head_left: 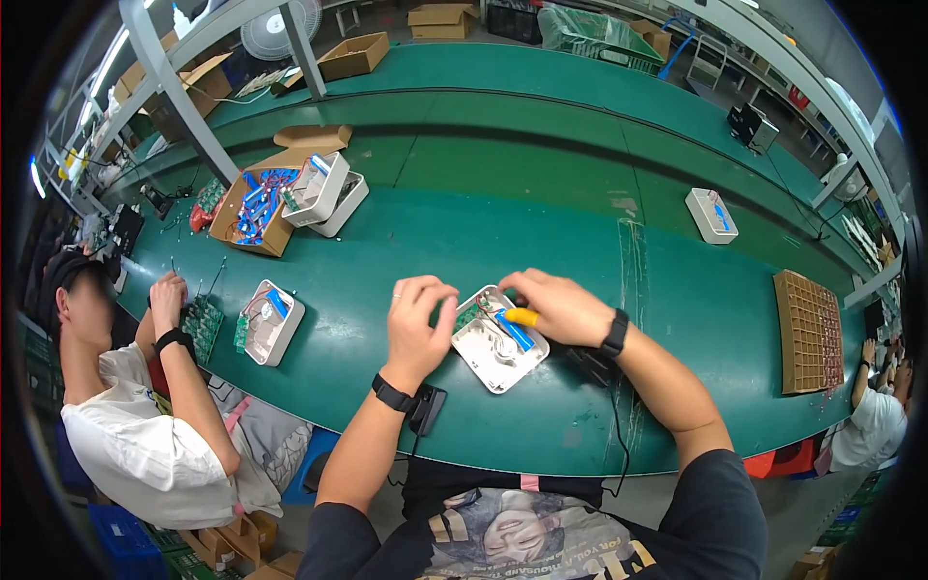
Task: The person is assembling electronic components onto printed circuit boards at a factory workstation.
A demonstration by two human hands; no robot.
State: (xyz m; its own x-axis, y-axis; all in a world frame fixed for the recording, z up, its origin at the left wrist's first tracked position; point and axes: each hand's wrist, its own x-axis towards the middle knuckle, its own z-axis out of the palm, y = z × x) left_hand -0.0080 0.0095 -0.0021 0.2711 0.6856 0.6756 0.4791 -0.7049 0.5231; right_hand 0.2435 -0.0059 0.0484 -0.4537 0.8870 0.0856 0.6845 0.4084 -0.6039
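Observation:
A white plastic housing (491, 372) lies open on the bench in front of me. Inside it are a blue cylindrical battery (515, 332), thin wires and a green circuit board (470, 315) at its left edge. My left hand (422, 324) is beside the board, fingers loosely curved and apart, with nothing visible in them. Over the housing's far right side, my right hand (568, 309) has bent fingers. A yellow piece (522, 316) shows at them, above the battery; whether it is held or worn on a digit is unclear. The right fingertips are partly hidden.
At left, a co-worker (145, 416) sits near another white housing (273, 324). A cardboard box of blue batteries (256, 208) stands beside stacked white housings (324, 198). Farther right are a single housing (712, 215) and a partitioned tray (807, 333). Black devices with cables lie near both wrists.

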